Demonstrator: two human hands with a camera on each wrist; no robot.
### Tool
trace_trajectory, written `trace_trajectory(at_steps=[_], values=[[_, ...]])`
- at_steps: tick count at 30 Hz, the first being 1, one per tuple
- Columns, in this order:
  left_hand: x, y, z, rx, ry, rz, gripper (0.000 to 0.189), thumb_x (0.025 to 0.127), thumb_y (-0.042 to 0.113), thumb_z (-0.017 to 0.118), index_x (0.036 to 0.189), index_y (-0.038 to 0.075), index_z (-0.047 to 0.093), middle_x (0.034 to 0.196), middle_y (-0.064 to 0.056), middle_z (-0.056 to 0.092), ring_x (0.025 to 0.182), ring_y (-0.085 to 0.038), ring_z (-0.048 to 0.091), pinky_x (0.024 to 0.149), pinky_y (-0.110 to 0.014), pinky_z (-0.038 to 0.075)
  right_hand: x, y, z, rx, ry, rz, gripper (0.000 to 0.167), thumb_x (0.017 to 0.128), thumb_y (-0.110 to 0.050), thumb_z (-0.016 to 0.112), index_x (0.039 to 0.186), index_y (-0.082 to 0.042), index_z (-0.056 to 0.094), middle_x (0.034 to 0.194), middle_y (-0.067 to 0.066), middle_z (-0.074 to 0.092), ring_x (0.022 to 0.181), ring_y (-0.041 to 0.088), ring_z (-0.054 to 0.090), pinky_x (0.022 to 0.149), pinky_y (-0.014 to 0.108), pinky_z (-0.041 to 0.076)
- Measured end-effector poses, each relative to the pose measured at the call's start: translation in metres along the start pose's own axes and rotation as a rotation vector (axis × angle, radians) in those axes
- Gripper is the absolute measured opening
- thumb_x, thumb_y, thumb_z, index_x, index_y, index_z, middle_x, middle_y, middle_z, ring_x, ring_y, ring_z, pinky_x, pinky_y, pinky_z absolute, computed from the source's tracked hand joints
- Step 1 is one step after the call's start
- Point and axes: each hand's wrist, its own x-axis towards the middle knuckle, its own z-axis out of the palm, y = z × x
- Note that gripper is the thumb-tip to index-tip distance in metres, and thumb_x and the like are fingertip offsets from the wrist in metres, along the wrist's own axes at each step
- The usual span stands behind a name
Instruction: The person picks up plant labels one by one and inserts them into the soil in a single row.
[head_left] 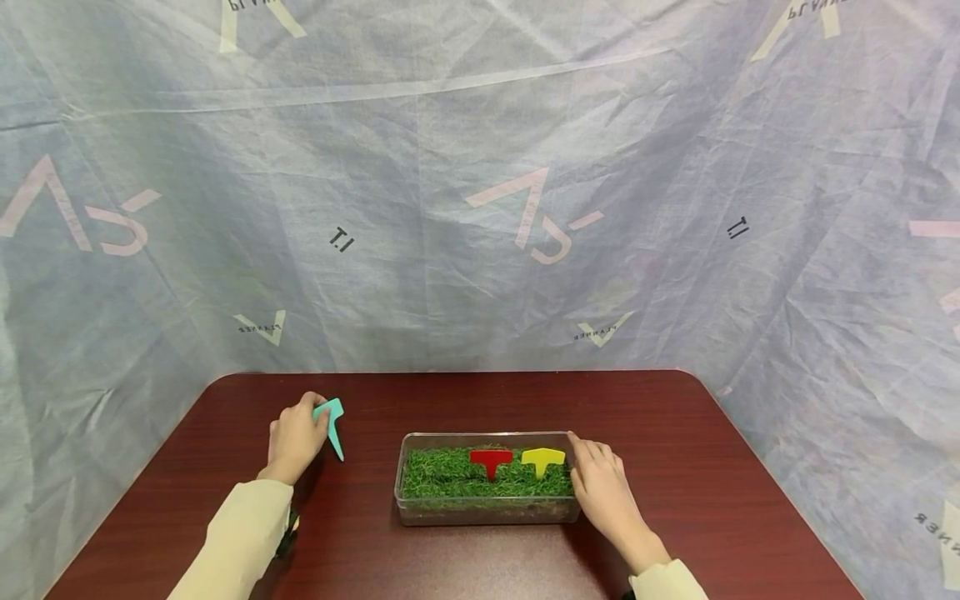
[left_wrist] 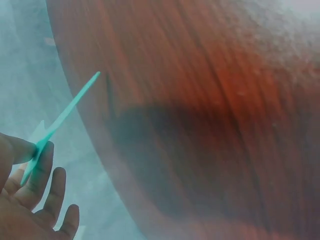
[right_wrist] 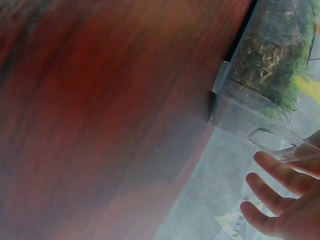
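Note:
My left hand (head_left: 296,435) pinches a turquoise T-shaped plant label (head_left: 335,427) by its head, between thumb and fingers. The label's pointed stem hangs downward above the table, left of a clear plastic box (head_left: 491,511). In the left wrist view the same label (left_wrist: 65,114) is seen nearly edge-on, with the other fingers spread loosely below. Green grass (head_left: 442,477) on a brown base fills the box. A red label (head_left: 491,458) and a yellow label (head_left: 543,458) stand upright in it. At the box's right end rests my right hand (head_left: 606,492), its slightly bent fingers touching the rim (right_wrist: 272,145).
The dark red wooden table (head_left: 472,567) has rounded far corners. Grey printed cloth (head_left: 427,208) hangs behind it and along both sides. A dark band with a small yellow part (head_left: 288,533) shows at the left cuff.

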Motion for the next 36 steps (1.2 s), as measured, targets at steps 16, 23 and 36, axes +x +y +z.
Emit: trace_trajectory(at_steps=[16, 23, 36], values=[[0.0, 0.035, -0.002, -0.011, 0.143, 0.191, 0.011, 0.085, 0.012, 0.063, 0.094, 0.007, 0.061, 0.072, -0.009, 0.064, 0.071, -0.032, 0.057, 0.067, -0.05, 0.041, -0.001, 0.0, 0.001, 0.006, -0.002, 0.0, 0.046, 0.086, -0.007, 0.056, 0.131, -0.002, 0.047, 0.115, 0.016, 0.058, 0.11, 0.034, 0.049, 0.091, 0.053, 0.037], [-0.002, 0.055, -0.004, -0.036, 0.206, 0.291, 0.01, 0.083, 0.011, 0.065, 0.093, 0.008, 0.062, 0.066, -0.005, 0.06, 0.067, -0.027, 0.055, 0.065, -0.046, 0.041, 0.0, 0.0, 0.001, 0.003, 0.007, -0.003, 0.046, 0.086, -0.007, 0.056, 0.13, -0.002, 0.047, 0.114, 0.015, 0.059, 0.109, 0.034, 0.049, 0.09, 0.052, 0.037], [-0.007, 0.089, -0.009, -0.078, 0.213, 0.385, 0.009, 0.085, 0.015, 0.065, 0.093, 0.013, 0.062, 0.071, 0.001, 0.061, 0.069, -0.021, 0.053, 0.067, -0.04, 0.038, 0.0, 0.001, 0.0, 0.0, 0.016, -0.004, 0.045, 0.085, -0.006, 0.056, 0.129, -0.001, 0.048, 0.113, 0.015, 0.06, 0.107, 0.033, 0.05, 0.089, 0.052, 0.037]])
